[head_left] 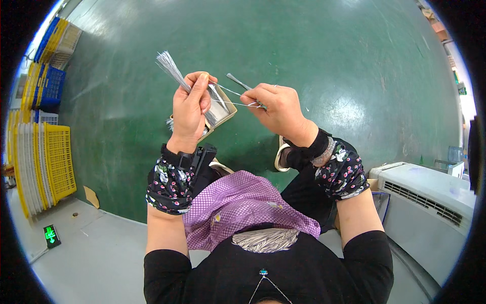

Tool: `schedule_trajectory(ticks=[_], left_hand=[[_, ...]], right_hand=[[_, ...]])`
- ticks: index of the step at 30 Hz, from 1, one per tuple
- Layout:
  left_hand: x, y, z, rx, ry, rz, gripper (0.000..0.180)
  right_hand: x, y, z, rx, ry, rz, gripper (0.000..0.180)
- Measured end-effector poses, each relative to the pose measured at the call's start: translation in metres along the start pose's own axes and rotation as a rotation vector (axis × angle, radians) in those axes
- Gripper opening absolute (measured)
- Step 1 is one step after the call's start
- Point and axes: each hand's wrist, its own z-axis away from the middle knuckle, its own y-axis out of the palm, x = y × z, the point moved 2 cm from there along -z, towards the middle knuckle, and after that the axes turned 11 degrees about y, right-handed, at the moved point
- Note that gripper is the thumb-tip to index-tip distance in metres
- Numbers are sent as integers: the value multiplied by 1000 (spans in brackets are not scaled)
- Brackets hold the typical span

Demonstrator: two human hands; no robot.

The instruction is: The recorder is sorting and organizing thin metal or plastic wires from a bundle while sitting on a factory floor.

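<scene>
My left hand (191, 104) is closed round a bundle of thin silver-grey wires (174, 71), whose splayed ends stick out up and to the left. A few pale strands (228, 89) stretch from its thumb and fingertips across to my right hand (278, 105), which pinches their far ends with fingers bent. Beside the right fingertips shows a smaller grey bundle (238, 80); I cannot tell if the hand holds it. Partly hidden behind my left hand is an open cardboard box (228, 114) with more grey bundles in it.
Below spreads a green floor (324, 55). Stacked yellow, white and blue plastic crates (59, 162) line the left side. At the right stands a white vented appliance (425, 190). A purple checked cloth (243, 202) covers my lap, and a pale shoe (280, 156) shows beyond it.
</scene>
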Motion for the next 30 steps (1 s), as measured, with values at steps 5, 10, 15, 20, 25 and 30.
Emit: schedule_trajectory(ticks=[5, 10, 15, 20, 25, 30], left_hand=[[3, -2, 0, 8, -9, 47, 12], [-7, 2, -5, 51, 43, 135, 11], [3, 4, -12, 3, 24, -68, 7], [0, 1, -2, -21, 5, -103, 10], [-5, 0, 3, 25, 4, -38, 10], [-7, 0, 2, 20, -7, 26, 7]], right_hand=[[-2, 4, 2, 164, 324, -311, 11], [-13, 12, -5, 644, 902, -1403, 27], [-14, 5, -8, 296, 448, -470, 29], [9, -6, -3, 67, -26, 62, 6], [15, -11, -1, 48, -13, -23, 6], [10, -3, 1, 233, 289, -431, 17]])
